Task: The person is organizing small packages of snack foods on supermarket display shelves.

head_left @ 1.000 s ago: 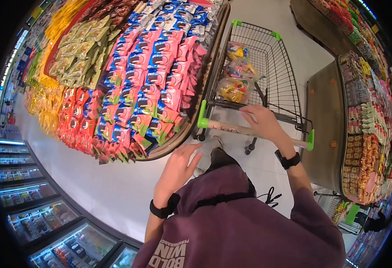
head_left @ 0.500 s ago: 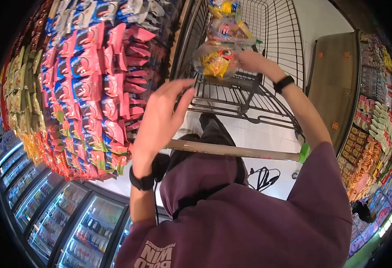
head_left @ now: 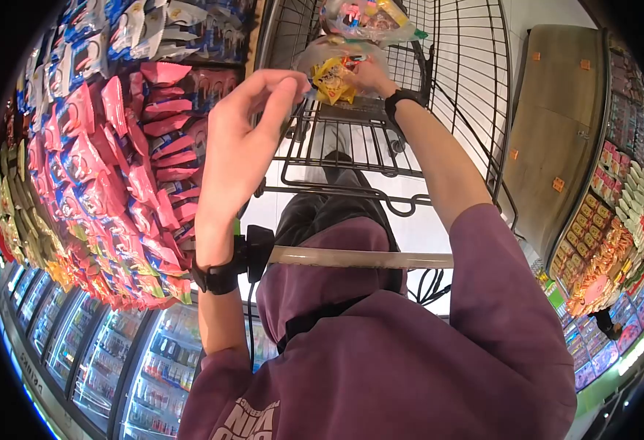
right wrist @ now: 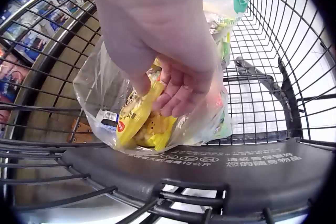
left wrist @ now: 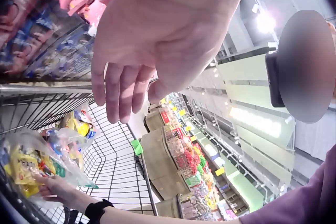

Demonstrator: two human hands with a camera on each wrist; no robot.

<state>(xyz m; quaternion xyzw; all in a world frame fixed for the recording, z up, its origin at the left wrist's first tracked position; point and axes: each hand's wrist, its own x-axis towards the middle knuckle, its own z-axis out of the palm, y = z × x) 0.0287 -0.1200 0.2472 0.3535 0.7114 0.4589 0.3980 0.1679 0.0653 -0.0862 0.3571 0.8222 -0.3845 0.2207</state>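
My right hand [head_left: 372, 75] is inside an opened clear plastic bag [right wrist: 94, 85] in the cart. In the right wrist view, the thumb and curled fingers of that hand [right wrist: 163, 40] pinch the upper edge of a yellow snack packet [right wrist: 134, 120]. Other yellow packaging lies against it, partly hidden by the hand. My left hand [head_left: 237, 139] hovers left of the bag, over the cart's near side, holding nothing. Its fingers hang fairly straight and relaxed in the left wrist view [left wrist: 157, 29].
Two more filled bags [left wrist: 79, 124] lie farther along the wire cart [left wrist: 121, 169]. The cart handle [head_left: 358, 257] crosses before my body. Pink and blue packets [head_left: 87, 176] are heaped on the left; a wood-sided display [head_left: 556, 110] stands on the right.
The cart basket now sits closer beneath me. My right hand has moved from above the handle into the nearest bag and grips a packet. My left hand has moved forward and up.
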